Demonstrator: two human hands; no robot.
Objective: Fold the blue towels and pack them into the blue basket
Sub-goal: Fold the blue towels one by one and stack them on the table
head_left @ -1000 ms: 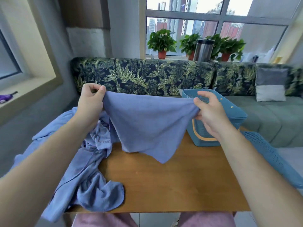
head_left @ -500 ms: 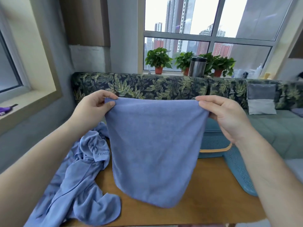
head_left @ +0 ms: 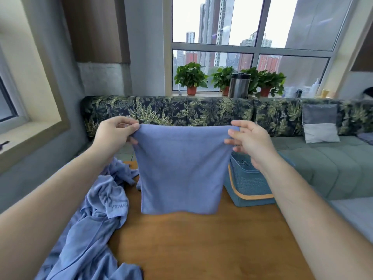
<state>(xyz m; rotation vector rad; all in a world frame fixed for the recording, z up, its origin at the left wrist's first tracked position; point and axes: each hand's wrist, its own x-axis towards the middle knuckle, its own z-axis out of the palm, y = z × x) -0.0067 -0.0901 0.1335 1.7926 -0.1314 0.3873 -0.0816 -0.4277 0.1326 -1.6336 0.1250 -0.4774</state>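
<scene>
A blue towel point(head_left: 179, 168) hangs flat and upright in front of me over the wooden table point(head_left: 201, 243). My left hand point(head_left: 115, 134) pinches its top left corner. My right hand point(head_left: 248, 142) pinches the top right corner. The towel's bottom edge hangs just above the tabletop. A heap of crumpled blue towels point(head_left: 94, 225) lies on the table's left side and spills over its edge. The blue basket point(head_left: 248, 184), with an orange band, stands on the table at the right, partly hidden behind my right forearm and the held towel.
A leaf-patterned sofa point(head_left: 181, 112) with green cushions runs behind the table, with a grey pillow point(head_left: 320, 124) on it. Potted plants point(head_left: 190, 77) and a metal canister point(head_left: 239, 85) stand on the windowsill. A window ledge point(head_left: 24, 138) is at the left.
Both hands raised the towel from a slack drape above the table to a taut, flat hang. The view tilted upward and the towel's lower edge now hangs straight.
</scene>
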